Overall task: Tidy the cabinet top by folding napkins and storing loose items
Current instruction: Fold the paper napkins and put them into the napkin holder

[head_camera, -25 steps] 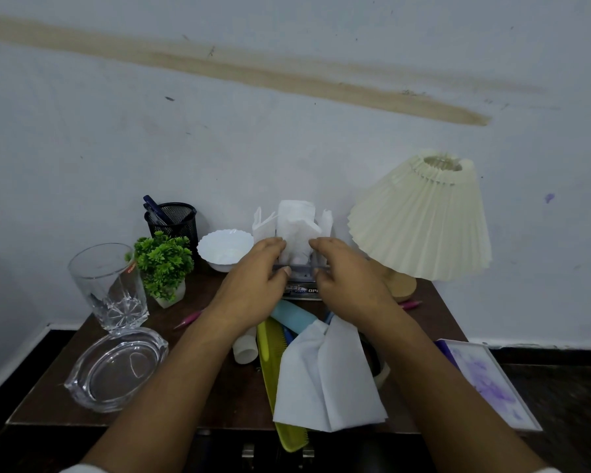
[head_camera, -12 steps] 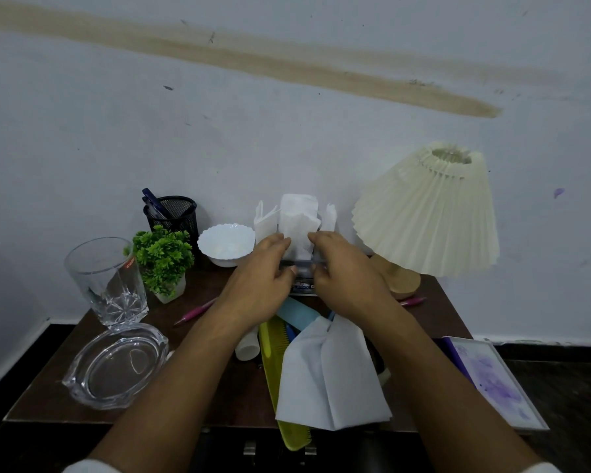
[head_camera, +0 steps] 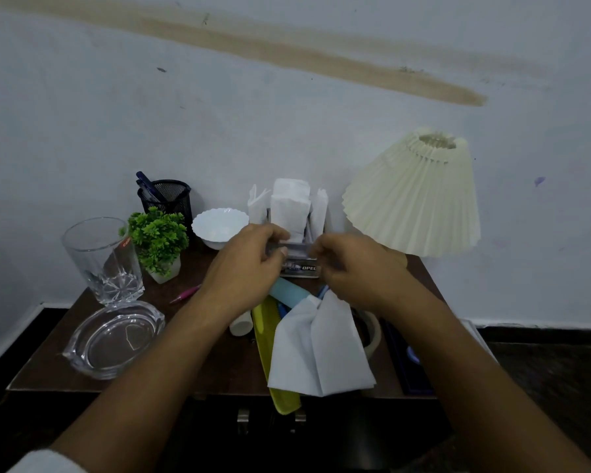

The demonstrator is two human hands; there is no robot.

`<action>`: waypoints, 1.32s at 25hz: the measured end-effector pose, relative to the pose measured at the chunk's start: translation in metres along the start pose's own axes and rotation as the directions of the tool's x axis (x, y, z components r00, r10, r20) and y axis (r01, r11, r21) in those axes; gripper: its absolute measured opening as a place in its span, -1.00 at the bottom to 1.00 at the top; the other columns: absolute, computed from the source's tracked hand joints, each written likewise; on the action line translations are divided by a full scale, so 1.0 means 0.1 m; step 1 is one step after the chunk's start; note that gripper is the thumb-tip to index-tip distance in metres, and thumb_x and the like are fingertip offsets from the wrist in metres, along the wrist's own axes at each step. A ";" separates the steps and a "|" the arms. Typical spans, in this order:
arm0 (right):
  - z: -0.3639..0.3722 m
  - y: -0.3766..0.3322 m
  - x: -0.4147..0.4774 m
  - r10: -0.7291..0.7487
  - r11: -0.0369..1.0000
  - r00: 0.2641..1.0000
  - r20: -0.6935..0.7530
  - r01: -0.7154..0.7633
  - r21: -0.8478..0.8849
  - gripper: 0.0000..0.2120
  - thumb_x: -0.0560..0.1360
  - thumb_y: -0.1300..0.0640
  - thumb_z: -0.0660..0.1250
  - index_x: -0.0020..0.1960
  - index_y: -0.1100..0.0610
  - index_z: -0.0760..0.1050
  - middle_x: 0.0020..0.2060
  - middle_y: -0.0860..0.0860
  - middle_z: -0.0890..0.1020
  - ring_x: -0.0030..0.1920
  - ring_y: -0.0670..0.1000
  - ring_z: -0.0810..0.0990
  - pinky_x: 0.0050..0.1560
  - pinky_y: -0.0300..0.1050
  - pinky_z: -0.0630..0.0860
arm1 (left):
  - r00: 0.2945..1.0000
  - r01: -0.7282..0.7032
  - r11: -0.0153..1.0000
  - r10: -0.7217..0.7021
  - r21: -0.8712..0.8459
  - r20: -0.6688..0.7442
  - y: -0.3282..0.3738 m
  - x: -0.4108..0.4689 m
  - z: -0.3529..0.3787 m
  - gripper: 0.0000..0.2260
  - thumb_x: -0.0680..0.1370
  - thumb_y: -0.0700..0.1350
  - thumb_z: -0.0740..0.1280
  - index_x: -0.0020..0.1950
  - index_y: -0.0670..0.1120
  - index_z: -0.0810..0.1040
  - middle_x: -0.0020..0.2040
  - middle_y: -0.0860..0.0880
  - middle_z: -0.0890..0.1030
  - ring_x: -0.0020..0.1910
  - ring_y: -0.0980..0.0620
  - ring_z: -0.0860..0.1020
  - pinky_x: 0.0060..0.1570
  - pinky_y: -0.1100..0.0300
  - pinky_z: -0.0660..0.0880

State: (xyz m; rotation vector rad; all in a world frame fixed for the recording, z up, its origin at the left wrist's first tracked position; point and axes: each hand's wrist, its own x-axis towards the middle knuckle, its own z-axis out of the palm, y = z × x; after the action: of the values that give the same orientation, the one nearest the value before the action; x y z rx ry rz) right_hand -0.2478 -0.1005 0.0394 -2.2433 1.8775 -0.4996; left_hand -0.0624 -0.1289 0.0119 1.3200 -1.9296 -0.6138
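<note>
A clear napkin holder (head_camera: 301, 268) with upright white napkins (head_camera: 290, 209) stands at the back middle of the dark wooden cabinet top (head_camera: 202, 367). My left hand (head_camera: 249, 261) pinches the holder's front rail at its left end. My right hand (head_camera: 352, 268) has curled fingers at the rail's right end. A loose white napkin (head_camera: 318, 349) lies crumpled near the front edge, over a yellow comb (head_camera: 270, 332). A light blue tube (head_camera: 289, 293), a small white cap (head_camera: 241, 326) and a pink pen (head_camera: 185, 294) lie loose.
On the left stand a tall glass (head_camera: 101, 257), a glass ashtray (head_camera: 113, 339), a small green plant (head_camera: 157, 240), a mesh pen cup (head_camera: 168, 199) and a white bowl (head_camera: 219, 223). A pleated lamp (head_camera: 413, 196) stands at the right, with a tape roll (head_camera: 372, 331) and a dark frame (head_camera: 406, 367) nearby.
Both hands stay at the napkin holder. The gap between them has widened a little as my right hand shifted to the right.
</note>
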 end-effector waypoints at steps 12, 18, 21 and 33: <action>0.05 0.15 -0.33 0.063 0.998 0.989 0.132 -0.063 -0.001 -0.69 0.54 0.01 0.41 0.27 0.04 0.54 0.11 -0.02 0.61 0.01 -0.06 0.55 0.04 -0.07 0.60 | 0.970 -0.084 0.904 -0.021 0.419 0.240 0.07 -0.40 0.23 -0.84 0.53 0.10 0.40 0.09 0.13 0.61 0.01 0.13 0.65 -0.03 0.16 0.55 -0.07 0.22 0.47; -0.01 0.14 -0.33 -0.105 0.988 0.994 -0.018 0.107 0.111 -0.48 0.39 -0.20 0.52 0.28 -0.06 0.52 0.11 -0.11 0.54 0.06 -0.12 0.50 0.07 -0.10 0.52 | 0.977 -0.050 0.934 0.119 -0.353 0.175 0.06 -0.34 -0.07 -0.95 0.54 -0.05 0.43 -0.12 0.07 0.61 -0.15 0.10 0.65 -0.13 0.14 0.59 -0.05 0.13 0.54; 0.01 0.07 -0.31 -0.111 0.958 0.993 -0.029 0.115 0.263 -0.49 0.38 -0.15 0.55 0.26 -0.01 0.56 0.11 -0.12 0.60 0.07 -0.10 0.55 0.11 -0.01 0.57 | 0.982 -0.011 0.823 0.118 -0.569 0.151 0.08 -0.34 -0.19 -0.96 0.56 -0.11 0.41 -0.05 -0.07 0.62 -0.17 -0.07 0.63 -0.15 0.04 0.56 -0.10 0.14 0.49; -0.01 0.01 -0.30 0.160 0.433 0.980 -0.115 0.035 0.900 -0.90 0.58 0.22 0.38 0.07 0.22 0.59 -0.11 0.02 0.73 -0.12 -0.02 0.70 -0.21 -0.18 0.57 | 0.930 0.323 0.669 -0.096 -0.669 0.354 -0.06 -0.33 -0.32 -0.69 0.50 -0.09 0.42 0.22 -0.13 0.64 0.14 -0.11 0.71 0.13 -0.11 0.68 0.06 0.04 0.63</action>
State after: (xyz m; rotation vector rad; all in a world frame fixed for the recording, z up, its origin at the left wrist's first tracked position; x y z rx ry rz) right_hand -0.2536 -0.0711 0.0359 -1.3752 1.1953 -1.3572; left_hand -0.0265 -0.0999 0.0181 0.9554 -1.4621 -1.5840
